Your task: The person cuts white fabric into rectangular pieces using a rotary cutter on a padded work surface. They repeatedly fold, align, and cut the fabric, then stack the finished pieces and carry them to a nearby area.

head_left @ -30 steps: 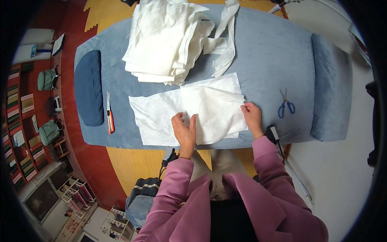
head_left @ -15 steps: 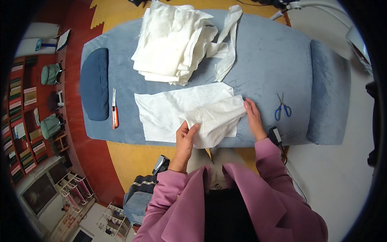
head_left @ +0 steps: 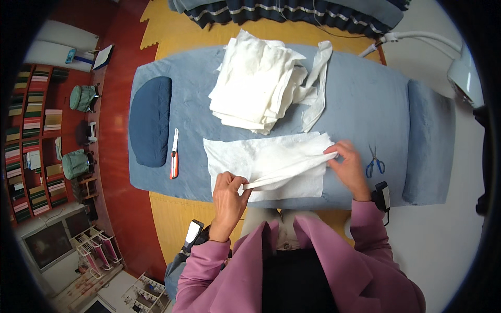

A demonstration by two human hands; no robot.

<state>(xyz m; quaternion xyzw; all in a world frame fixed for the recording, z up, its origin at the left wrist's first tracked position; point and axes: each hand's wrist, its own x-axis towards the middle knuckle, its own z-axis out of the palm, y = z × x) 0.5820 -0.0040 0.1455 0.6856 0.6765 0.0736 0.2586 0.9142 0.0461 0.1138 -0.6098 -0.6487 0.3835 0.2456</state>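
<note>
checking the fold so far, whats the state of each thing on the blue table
white cloth: near edge lifted and folded over, the rest flat
left hand: fingers pinching the cloth's near edge
right hand: fingers pinching the cloth's right end
pile of white cloths: loosely stacked, rumpled
utility knife: lying flat, untouched
blue scissors: lying flat, handles toward the person

Person, seen from above — pink long-sleeved jacket, open at the front, over a dark top; small black devices strapped at both wrists; left hand (head_left: pixel 228 194) and right hand (head_left: pixel 350 168) bare.
</note>
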